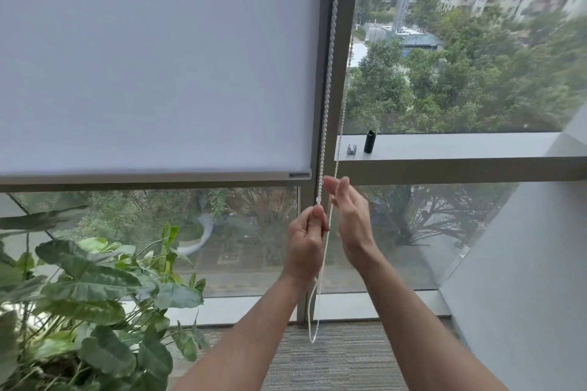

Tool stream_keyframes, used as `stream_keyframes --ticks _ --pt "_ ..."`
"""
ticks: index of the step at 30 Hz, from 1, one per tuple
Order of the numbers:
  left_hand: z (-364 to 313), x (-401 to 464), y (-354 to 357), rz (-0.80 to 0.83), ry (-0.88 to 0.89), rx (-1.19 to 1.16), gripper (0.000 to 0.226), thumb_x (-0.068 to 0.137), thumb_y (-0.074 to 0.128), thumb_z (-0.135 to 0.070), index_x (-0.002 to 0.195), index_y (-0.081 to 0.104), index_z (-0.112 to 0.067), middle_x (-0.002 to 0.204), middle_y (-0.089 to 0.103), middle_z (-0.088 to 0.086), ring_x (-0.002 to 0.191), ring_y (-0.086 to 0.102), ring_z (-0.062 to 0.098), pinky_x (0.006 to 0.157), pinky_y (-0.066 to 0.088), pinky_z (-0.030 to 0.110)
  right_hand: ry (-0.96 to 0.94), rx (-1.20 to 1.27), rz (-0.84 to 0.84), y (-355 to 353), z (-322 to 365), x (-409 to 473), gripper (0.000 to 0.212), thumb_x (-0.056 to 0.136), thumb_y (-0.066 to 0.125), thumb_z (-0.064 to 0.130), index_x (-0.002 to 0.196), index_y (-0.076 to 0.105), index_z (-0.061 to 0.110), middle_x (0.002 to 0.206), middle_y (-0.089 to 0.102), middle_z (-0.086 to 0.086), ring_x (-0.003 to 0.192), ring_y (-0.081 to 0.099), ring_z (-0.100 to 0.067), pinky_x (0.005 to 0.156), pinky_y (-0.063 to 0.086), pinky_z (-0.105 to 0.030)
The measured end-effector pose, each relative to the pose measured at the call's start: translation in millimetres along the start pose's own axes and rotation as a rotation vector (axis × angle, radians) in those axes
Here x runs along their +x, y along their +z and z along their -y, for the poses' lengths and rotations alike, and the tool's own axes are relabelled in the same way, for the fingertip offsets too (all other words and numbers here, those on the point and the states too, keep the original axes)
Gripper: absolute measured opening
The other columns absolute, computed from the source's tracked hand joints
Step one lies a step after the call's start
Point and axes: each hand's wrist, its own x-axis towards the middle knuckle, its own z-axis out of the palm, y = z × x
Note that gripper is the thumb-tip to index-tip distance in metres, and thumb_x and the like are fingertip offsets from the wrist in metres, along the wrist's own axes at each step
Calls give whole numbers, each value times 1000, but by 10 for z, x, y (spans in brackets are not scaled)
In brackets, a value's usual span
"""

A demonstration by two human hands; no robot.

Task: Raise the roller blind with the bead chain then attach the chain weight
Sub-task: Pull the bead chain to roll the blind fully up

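While a black cylinder (369, 141) stands on the sill (460, 146), the left hand (305, 243) pinches the white bead chain (328, 73) — right hand (351, 216) released.

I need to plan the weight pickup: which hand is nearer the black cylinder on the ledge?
Right. The right hand, open, is below and slightly left of the black cylinder. The left hand, gripping the bead chain, is lower and further left.

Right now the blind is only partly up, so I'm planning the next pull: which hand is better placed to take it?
Probably the right hand: it is open beside the bead chain, above the left hand, which is pinching one strand.
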Motion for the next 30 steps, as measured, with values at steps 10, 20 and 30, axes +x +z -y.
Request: stream_keyframes --ticks 10,20,30 --pt "218 -64 -130 53 -32 98 39 97 43 -35 61 55 -26 48 36 -13 48 31 5 48 26 20 -319 253 -28 472 1064 151 55 103 37 41 56 58 20 45 33 -1 38 28 -14 37 23 -26" --pt "-346 517 -415 -149 49 83 35 82 37 -16 94 69 -24 99 71 14 91 67 28 75 53 36 -422 127 -84 526 738 -42 55 101 38 43 50 41 22 43 35 13 39 31 -8 43 27 -22" --pt "-1281 591 44 215 204 -205 41 102 36 -37 92 66 -11 58 55 -1 51 50 15 52 44 28 -248 60 -40 471 11 -358 55 97 39 55 51 43 25 45 36 11 44 29 -11 45 24 -28"
